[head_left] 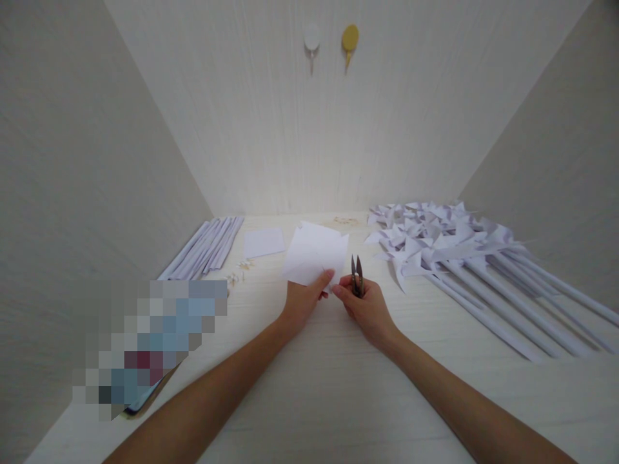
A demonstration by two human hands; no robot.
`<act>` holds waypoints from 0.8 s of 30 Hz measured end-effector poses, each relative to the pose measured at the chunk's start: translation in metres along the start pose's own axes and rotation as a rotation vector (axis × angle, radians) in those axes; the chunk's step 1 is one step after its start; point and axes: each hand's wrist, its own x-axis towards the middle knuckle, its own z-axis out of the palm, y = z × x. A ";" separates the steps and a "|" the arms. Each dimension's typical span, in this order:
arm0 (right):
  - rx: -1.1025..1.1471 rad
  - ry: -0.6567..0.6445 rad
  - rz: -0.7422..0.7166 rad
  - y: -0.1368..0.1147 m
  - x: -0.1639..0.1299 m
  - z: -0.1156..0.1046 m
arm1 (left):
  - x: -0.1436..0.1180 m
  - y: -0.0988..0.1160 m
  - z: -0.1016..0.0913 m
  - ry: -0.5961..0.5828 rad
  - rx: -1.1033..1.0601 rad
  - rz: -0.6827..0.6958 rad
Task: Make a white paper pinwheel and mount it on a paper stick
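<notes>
My left hand (302, 299) pinches the near corner of a white square paper sheet (314, 252), holding it up over the pale tabletop (309, 386). My right hand (365, 308) grips small metal thread snips (358, 275), blades pointing up and away, just right of the paper. Its fingertips also touch the paper's near corner next to my left thumb.
A pile of finished white paper pinwheels (435, 241) on long white sticks (522, 303) fills the right side. Rolled white paper sticks (207, 245) lie at the left, a flat white paper square (264, 242) beside them, small pins (239, 270) nearby. Walls enclose three sides. A blurred patch covers something at the lower left.
</notes>
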 end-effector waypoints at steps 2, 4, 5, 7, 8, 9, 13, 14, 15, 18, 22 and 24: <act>0.008 -0.001 0.001 -0.001 0.000 0.000 | -0.001 0.001 0.000 -0.002 0.002 -0.012; 0.016 -0.002 -0.001 -0.001 0.000 0.001 | -0.001 0.002 0.000 0.000 -0.002 -0.024; 0.019 0.000 -0.002 -0.002 0.000 0.001 | -0.002 0.002 0.001 -0.001 -0.006 -0.027; 0.021 0.002 -0.001 -0.002 0.000 0.001 | -0.002 0.002 0.001 -0.005 -0.013 -0.025; 0.021 0.003 0.000 -0.002 0.000 0.001 | -0.002 0.002 0.001 -0.006 -0.016 -0.021; 0.021 0.004 0.001 -0.002 0.000 0.001 | -0.002 0.001 0.001 -0.008 -0.017 -0.018; 0.033 0.005 0.013 -0.002 0.000 0.001 | -0.002 0.000 0.001 -0.010 -0.024 -0.016; 0.036 0.006 0.016 -0.002 0.000 0.001 | -0.002 -0.001 0.001 -0.008 -0.026 -0.014; 0.038 0.006 0.018 -0.002 0.000 0.001 | -0.002 -0.001 0.001 -0.006 -0.028 -0.011; 0.042 0.001 0.016 -0.002 0.000 0.001 | -0.002 -0.001 0.001 -0.012 -0.028 -0.008; 0.047 0.000 0.020 -0.002 0.000 0.001 | -0.001 -0.002 0.001 -0.039 -0.020 -0.015; 0.049 -0.001 0.017 -0.001 0.000 0.000 | -0.001 -0.002 0.000 -0.061 -0.021 -0.010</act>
